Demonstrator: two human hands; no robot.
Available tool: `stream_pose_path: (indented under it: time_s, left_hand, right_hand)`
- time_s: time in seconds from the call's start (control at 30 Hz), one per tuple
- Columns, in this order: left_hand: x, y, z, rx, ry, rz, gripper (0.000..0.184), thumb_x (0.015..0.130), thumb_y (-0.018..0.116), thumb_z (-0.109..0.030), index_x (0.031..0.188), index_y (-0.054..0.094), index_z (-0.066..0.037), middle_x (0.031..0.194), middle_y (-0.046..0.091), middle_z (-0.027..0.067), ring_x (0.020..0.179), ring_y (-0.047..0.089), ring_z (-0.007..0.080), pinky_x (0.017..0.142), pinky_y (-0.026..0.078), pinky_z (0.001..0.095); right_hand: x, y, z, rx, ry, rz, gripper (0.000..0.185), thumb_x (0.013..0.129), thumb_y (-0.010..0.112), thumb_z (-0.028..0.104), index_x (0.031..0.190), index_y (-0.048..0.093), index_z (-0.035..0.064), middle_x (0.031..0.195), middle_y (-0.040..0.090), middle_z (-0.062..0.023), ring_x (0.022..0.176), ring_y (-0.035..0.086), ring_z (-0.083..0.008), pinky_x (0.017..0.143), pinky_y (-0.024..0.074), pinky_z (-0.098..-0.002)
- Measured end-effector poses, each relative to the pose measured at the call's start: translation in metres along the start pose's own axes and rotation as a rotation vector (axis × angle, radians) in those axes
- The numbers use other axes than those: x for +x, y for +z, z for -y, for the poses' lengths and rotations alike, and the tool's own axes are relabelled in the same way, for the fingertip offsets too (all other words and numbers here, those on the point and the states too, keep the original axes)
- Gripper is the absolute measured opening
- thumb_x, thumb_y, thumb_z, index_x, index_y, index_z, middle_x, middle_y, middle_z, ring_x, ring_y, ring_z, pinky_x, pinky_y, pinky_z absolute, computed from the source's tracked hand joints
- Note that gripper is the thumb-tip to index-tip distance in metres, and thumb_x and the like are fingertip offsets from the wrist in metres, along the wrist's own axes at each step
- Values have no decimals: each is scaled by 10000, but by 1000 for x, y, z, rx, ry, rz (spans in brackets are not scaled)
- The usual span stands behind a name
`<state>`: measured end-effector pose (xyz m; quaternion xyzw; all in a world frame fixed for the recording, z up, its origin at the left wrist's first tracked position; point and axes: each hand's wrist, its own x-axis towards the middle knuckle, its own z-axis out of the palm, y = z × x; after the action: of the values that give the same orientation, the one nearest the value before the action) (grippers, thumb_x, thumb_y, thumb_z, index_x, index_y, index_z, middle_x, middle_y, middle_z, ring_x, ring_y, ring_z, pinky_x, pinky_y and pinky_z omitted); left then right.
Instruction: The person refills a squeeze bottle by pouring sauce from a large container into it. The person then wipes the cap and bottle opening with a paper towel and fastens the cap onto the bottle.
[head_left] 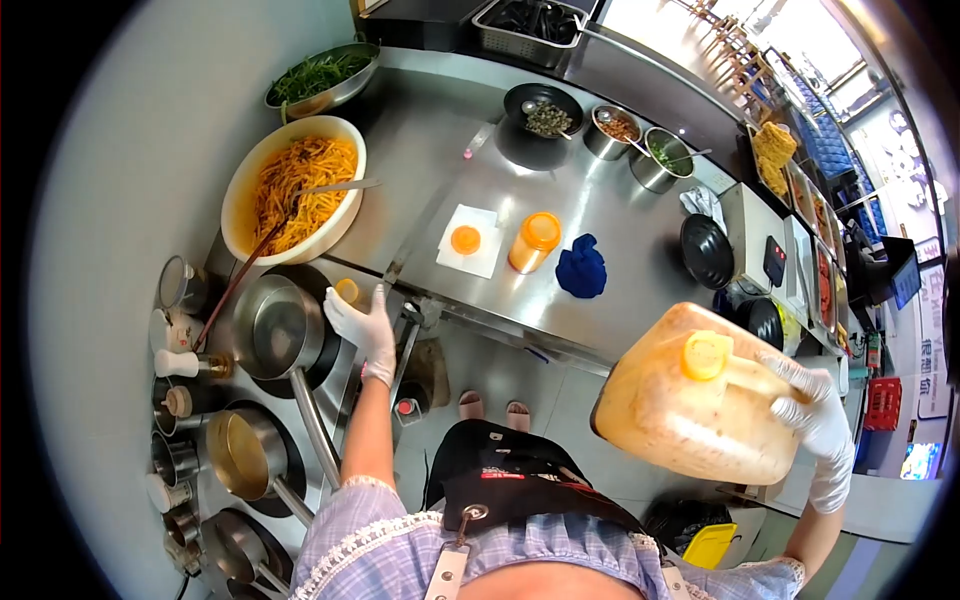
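Note:
My right hand (pixel 822 425), in a white glove, is closed around the handle of a large translucent plastic jug (pixel 690 420) with a yellow cap (pixel 707 356). The jug is tilted above the floor at the counter's right front. My left hand (pixel 365 330), also gloved, is held out by the counter's left front corner, fingers and thumb apart. Just beyond its fingers shows a small yellow round thing (pixel 347 290); whether they touch it I cannot tell. On the counter stand an orange jar (pixel 536 242), an orange lid (pixel 465 240) on white paper, and a crumpled blue cloth (pixel 581 267).
A white bowl (pixel 352 205) of orange shreds sits at the back left, near a metal bowl of greens (pixel 322 78). Saucepans (pixel 277 328) with long handles line the stove on the left. Several bowls, including a black one (pixel 543 110), stand along the counter's back.

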<state>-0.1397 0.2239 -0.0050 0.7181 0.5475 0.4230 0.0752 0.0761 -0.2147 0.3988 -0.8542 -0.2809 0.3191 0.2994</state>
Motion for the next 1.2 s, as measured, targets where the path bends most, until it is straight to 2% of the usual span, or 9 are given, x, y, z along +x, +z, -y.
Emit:
stream_pose_path:
  time_s: [0.03,0.1,0.23,0.47,0.67,0.83,1.0,1.07,1.2]
  left_hand:
    - [-12,-3,-23,-170,30,12,806,746,789,-322,1320,378,67,1274,466,249,1199,431,386,1027,334,469]
    - [-35,0,-71,-578,66,346,859,724,805,-318,1335,340,69,1274,429,238,1196,408,380,1030,311,472]
    - [-61,12,-171,-643,211,628,994,629,850,-315,1381,298,29,1338,407,246,1256,387,399,1046,320,465]
    - [-93,77,-207,-521,40,585,1081,602,855,-386,1401,249,19,1324,413,270,1252,383,418,1051,312,477]
    - [-87,88,-218,-650,36,510,1007,623,856,-311,1379,276,13,1279,455,245,1196,431,401,1040,323,469]
    - [-89,89,-219,-769,20,467,881,647,833,-226,1332,331,8,1231,491,222,1155,467,386,998,368,462]
    - [-96,41,-202,-926,163,461,760,649,817,-172,1258,402,11,1156,512,204,1089,515,383,911,428,445]
    - [-100,4,-193,-837,200,517,744,666,808,-100,1263,379,11,1179,508,196,1110,528,338,939,432,398]
    - [-119,-26,-168,-784,197,563,721,670,800,-93,1253,386,-1,1170,503,177,1111,529,329,937,435,391]
  right_hand:
    - [2,-4,4,-44,-3,3,570,785,758,282,1257,573,24,1132,669,-111,1010,574,-120,894,450,-273]
    - [8,-11,4,-139,-19,8,562,788,752,277,1255,573,20,1105,672,-107,998,562,-112,895,446,-272]
    - [35,-11,20,-242,-69,71,493,798,723,100,1261,573,25,1104,647,-75,1009,539,-114,917,439,-276]
    - [85,-21,17,-390,-189,96,452,806,650,-5,1251,573,16,1121,650,-124,970,600,-164,881,466,-274]
    - [134,-26,11,-390,-158,126,407,826,644,36,1228,585,26,977,699,-106,851,599,-92,831,492,-275]
    - [170,-24,-7,-537,-233,140,302,825,677,124,1120,664,62,941,697,-149,816,664,-242,788,501,-304]
    - [186,-9,-2,-606,-385,198,310,842,650,139,1148,660,92,881,675,-187,825,655,-285,769,500,-328]
    - [187,2,14,-872,-460,243,326,849,635,144,1172,650,100,892,670,-195,819,646,-314,765,497,-335]
    - [188,24,28,-832,-522,344,355,858,618,182,1212,632,161,882,671,-187,814,640,-342,766,493,-356]
